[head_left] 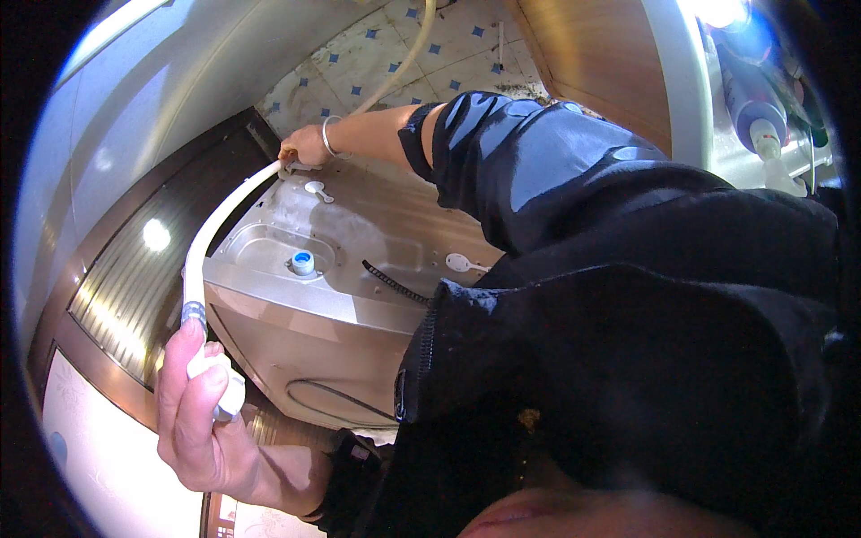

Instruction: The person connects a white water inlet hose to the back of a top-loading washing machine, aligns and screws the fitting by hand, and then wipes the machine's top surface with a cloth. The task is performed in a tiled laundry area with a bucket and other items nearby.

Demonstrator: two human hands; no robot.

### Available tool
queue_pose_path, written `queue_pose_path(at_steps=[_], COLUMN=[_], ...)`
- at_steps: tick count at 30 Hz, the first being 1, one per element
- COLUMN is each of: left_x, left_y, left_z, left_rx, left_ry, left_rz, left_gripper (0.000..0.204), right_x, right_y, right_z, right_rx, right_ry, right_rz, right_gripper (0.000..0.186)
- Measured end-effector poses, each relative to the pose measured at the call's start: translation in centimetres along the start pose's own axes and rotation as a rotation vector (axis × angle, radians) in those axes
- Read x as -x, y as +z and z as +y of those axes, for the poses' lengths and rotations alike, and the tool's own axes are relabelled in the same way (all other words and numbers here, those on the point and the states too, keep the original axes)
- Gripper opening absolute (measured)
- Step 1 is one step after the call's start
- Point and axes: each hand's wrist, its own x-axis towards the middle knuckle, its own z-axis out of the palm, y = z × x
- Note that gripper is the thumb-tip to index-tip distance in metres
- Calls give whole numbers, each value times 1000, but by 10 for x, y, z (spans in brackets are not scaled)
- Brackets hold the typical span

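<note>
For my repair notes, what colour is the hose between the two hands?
The hose is a creamy off-white; it shows best in the head view.

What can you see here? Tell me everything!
Hose: 1, cream, lower left toward the top
Hose fitting: 1, white, at hose's lower end
Appliance: 1, silver, middle
Port: 1, white and blue, on appliance
Keyhole-shaped pieces: 2, white, on appliance
Ribbed strip: 1, black, on appliance
Cord: 1, dark, looped, appliance's side
Tiled floor: 1, white and blue, top
Wall: 1, pale, upper left
Ridged panel: 1, brown, left
Wooden panel: 1, brown, upper right
Bottle: at least 1, pale, far right
Bracelet: 1, white, right wrist
Jacket: 1, black, right
Left grip: 1, bare, around fitting
Right grip: 1, bare, on hose
</note>
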Motion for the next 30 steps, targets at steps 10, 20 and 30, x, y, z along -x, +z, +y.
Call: queue_pose_path(at_steps=[10,20,30], left_x=[0,-9,-35], left_y=[-6,3,75], left_z=[9,10,-51], left_rx=[-10,-46,-160], left_ry=[-47,-53,-336], left_rz=[-55,-34,-362], left_gripper=[16,21,23], right_x=[-7,8,23], right_y=[-2,12,-25], right_z=[5,6,-1], right_rx=[-12,-158,-272], right_ry=[6,-74,91], right_rz=[-74,46,134], right_gripper=[48,38,47])
